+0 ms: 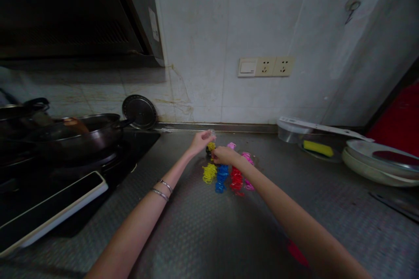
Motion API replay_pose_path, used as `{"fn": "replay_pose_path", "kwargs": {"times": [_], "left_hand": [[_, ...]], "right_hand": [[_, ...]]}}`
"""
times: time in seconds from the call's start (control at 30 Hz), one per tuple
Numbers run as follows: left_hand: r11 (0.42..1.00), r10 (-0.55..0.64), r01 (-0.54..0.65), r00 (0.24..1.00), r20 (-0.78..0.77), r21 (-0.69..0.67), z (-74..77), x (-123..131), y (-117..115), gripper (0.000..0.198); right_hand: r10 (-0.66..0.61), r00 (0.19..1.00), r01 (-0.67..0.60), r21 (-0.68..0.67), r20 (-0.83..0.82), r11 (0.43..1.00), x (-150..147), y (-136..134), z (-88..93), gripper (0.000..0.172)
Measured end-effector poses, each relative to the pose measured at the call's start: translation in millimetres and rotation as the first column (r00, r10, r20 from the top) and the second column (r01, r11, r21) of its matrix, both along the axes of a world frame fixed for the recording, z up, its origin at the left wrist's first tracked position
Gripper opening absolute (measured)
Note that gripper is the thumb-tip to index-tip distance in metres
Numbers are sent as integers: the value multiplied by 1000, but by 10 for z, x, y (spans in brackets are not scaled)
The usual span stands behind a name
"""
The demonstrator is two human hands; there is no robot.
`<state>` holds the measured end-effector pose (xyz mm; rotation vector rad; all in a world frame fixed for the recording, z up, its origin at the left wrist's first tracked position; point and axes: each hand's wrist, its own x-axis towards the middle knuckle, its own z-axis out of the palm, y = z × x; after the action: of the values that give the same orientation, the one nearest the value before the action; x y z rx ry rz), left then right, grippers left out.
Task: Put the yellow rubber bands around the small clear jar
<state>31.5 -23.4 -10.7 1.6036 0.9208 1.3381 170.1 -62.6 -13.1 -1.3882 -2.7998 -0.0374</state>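
My left hand (200, 140) is closed around the edge of a clear plastic container (212, 133); whether it is a cup or a bag I cannot tell. Just below its opening shows a clump of yellow bands (211, 145), beside a small dark patch. My right hand (225, 156) has its fingers pinched together by this clump, and what they hold is hidden. On the counter under the hands lie loose piles of thin bands, perhaps rubber bands: yellow (209, 173), blue (221, 178), red (236, 178) and pink (248, 182).
A pan (85, 137) sits on the black stove at left, near a round dark lid (139, 112). On the right are a clear plastic tub (291, 133), a white long-handled tool (327, 128), a yellow sponge (317, 148), stacked bowls (376, 170) and a dark knife-like object (396, 207).
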Motion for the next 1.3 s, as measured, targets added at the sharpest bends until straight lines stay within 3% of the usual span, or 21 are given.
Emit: {"fn": "replay_pose_path", "kwargs": {"times": [0.13, 0.27, 0.37, 0.53, 0.73, 0.87, 1.0, 1.13, 1.2, 1.3], "left_hand": [[1000, 17, -17, 1000, 14, 4, -23, -5, 23, 40], [999, 4, -4, 1000, -4, 33, -48, -16, 60, 39], [999, -29, 30, 999, -20, 44, -65, -22, 87, 40], [999, -36, 37, 999, -11, 38, -86, -21, 105, 38], [997, -67, 68, 998, -18, 47, -65, -25, 78, 38], [996, -68, 70, 997, -31, 56, -71, -33, 84, 38], [996, -55, 56, 998, -19, 62, -109, -39, 120, 40], [995, -57, 60, 997, -44, 81, -120, -39, 121, 38], [993, -61, 67, 996, -62, 100, -118, -39, 108, 37], [995, -19, 27, 997, -79, 99, -116, -40, 100, 38]], "right_hand": [[30, 969, -36, -20, -244, 999, 138, 60, 89, 19], [27, 829, -28, 6, -559, 1000, 294, 230, 310, 19], [30, 765, -33, 7, -644, 999, 313, 331, 518, 20], [54, 777, -15, 68, -628, 998, 203, 409, 759, 21], [40, 886, -15, 59, -461, 998, 77, 467, 813, 22], [42, 908, -27, 42, -417, 999, 65, 452, 842, 22], [10, 836, 42, 82, -548, 996, 133, 430, 795, 24], [-182, 681, 254, -5, -709, 967, 190, 408, 559, 28], [-239, 675, 237, -102, -698, 966, 183, 390, 398, 30], [-198, 709, 106, -175, -677, 979, 134, 369, 163, 30]]}}
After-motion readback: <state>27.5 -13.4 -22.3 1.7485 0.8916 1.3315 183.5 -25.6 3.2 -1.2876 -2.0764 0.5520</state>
